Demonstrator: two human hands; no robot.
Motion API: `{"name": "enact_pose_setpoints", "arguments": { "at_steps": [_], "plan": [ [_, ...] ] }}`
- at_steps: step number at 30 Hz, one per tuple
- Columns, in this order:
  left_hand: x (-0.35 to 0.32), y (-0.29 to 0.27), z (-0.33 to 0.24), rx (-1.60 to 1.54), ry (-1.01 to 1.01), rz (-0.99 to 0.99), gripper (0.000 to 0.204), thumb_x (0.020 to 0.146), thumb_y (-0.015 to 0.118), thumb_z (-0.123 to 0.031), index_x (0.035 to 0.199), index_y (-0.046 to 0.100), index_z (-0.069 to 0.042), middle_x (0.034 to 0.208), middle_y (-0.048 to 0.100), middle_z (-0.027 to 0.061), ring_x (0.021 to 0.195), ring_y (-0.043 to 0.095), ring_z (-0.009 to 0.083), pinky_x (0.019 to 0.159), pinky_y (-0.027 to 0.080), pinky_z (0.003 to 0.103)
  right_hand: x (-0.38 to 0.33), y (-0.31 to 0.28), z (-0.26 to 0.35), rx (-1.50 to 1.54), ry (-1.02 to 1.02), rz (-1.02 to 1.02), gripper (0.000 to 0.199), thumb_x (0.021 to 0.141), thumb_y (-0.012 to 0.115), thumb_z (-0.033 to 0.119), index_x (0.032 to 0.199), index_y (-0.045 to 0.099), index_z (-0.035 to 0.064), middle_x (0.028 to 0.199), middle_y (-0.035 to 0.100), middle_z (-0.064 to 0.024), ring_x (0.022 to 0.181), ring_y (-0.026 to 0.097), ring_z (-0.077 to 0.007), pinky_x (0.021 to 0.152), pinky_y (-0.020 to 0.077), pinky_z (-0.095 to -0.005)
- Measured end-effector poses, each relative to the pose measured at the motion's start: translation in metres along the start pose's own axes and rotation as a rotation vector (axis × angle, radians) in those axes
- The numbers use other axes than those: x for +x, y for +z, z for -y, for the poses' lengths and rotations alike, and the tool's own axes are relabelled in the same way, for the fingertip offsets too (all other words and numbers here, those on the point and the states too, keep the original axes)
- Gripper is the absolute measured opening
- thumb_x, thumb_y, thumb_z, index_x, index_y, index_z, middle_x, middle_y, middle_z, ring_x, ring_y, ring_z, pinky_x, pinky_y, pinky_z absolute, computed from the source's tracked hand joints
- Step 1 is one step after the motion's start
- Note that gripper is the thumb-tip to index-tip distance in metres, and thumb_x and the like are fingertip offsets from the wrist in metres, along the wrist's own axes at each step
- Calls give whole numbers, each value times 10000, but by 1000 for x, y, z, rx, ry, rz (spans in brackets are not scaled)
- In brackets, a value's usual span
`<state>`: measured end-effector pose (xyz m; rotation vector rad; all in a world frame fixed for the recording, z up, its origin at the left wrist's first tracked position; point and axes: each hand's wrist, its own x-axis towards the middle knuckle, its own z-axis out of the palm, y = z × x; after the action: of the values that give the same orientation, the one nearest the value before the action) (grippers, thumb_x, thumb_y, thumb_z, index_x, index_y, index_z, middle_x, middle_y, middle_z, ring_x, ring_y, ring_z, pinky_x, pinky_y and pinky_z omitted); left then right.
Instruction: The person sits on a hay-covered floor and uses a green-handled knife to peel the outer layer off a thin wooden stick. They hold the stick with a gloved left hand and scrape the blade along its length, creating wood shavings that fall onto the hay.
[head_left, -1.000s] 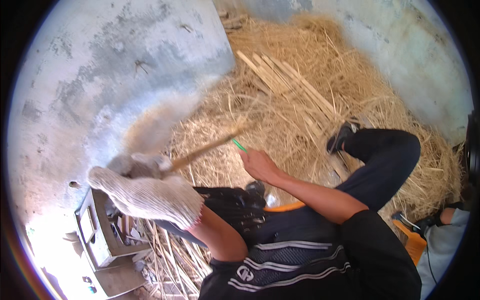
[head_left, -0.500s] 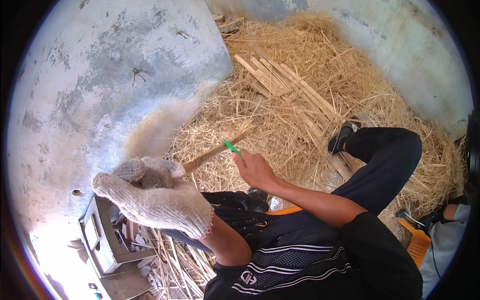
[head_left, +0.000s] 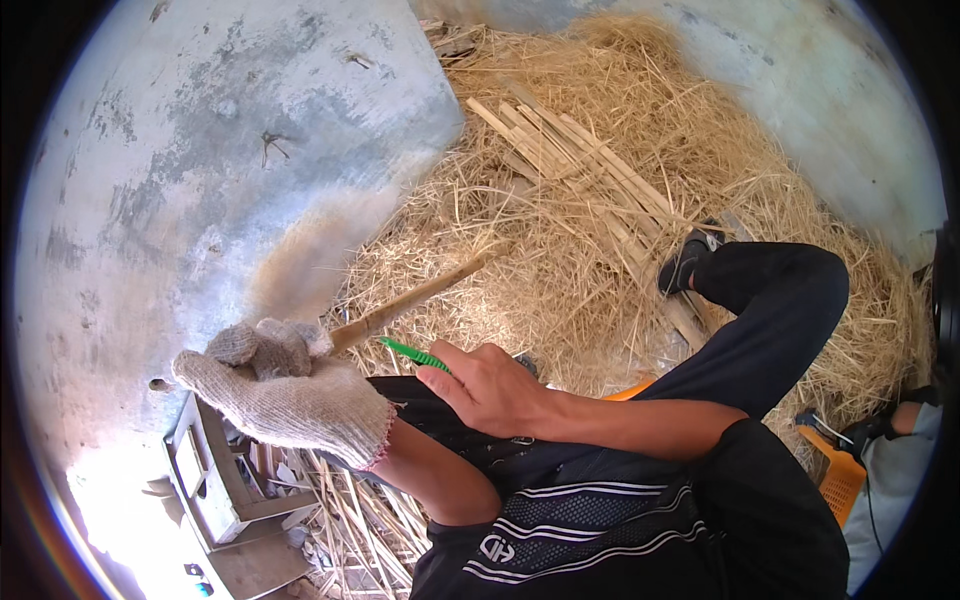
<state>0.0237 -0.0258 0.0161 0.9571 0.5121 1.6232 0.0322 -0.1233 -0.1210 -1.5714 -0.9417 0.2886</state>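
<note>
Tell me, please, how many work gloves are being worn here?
1: a knitted white cotton glove covers the left hand gripping the bamboo stick; the right hand is bare.

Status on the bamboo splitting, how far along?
Done: a stack of split strips lies on the straw. In hand: the gloved left hand grips one bamboo stick; the bare right hand holds a green-handled tool beside it. Left: this stick looks whole; no other uncut sticks are clearly visible.
</note>
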Motion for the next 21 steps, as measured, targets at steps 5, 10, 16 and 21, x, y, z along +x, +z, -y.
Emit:
{"name": "enact_pose_setpoints", "arguments": {
  "at_steps": [5,10,16,21],
  "plan": [
    [-14,9,-1,-1,-14,-32,446,991,522,-403,670,507,-94,501,309,-55,403,238,60,360,204,232,3,-11,-41,-88,270,-81,348,1011,457,302,881,519,-15,540,518,-213,474,544,-372,484,386,-480],
    [-21,5,1,-56,-5,106,442,988,528,-410,686,521,-87,497,314,-54,399,239,56,360,204,227,8,-23,-66,-210,466,8,422,1022,416,361,884,523,-23,560,526,-228,519,545,-406,537,398,-508],
    [-27,13,1,-25,-16,24,431,983,536,-397,678,505,-94,504,326,-53,394,240,56,354,215,229,-3,-17,-76,-145,365,-31,416,1021,422,337,879,538,-35,574,535,-241,536,530,-441,554,414,-502],
    [-19,6,-1,43,23,10,425,994,515,-374,665,494,-107,499,312,-59,389,231,51,348,211,228,11,-26,-58,-137,369,48,408,1013,444,334,863,542,-33,583,543,-259,529,548,-432,527,430,-477]
  ]
}}
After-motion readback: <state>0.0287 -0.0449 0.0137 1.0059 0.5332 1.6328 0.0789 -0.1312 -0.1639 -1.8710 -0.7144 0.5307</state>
